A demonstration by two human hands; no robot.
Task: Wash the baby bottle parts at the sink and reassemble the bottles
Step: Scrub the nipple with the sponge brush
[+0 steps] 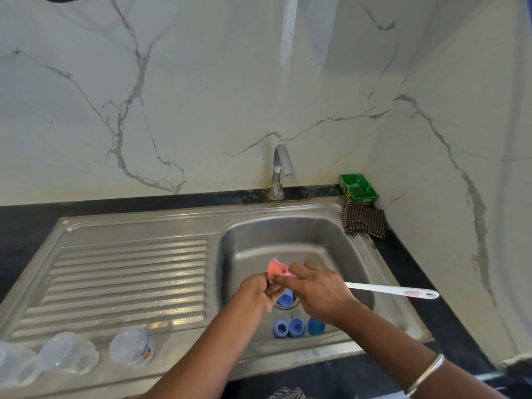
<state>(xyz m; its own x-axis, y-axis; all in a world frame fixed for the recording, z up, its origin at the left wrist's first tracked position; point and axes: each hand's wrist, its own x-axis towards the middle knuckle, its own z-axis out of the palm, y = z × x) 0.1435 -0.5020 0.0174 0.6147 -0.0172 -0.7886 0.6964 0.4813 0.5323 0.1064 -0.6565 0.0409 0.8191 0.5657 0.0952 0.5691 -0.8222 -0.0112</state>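
Over the steel sink basin (331, 249) my right hand (319, 289) grips a bottle brush (394, 290) with a white handle that points right and a pink head (277, 268) at the left. My left hand (257, 292) is curled close to the pink head and pinches something small that I cannot make out. Three blue bottle rings (296, 327) lie at the basin's near edge, and one more blue ring (286, 299) sits by the drain under my hands. Clear bottle bodies (131, 348) lie on the draining board's near left.
A chrome tap (278, 171) stands behind the basin with no water running. A green tray (358, 188) and a checked cloth (364, 220) sit in the back right corner. The ribbed draining board (129, 277) stretches left. Marble walls enclose the back and right.
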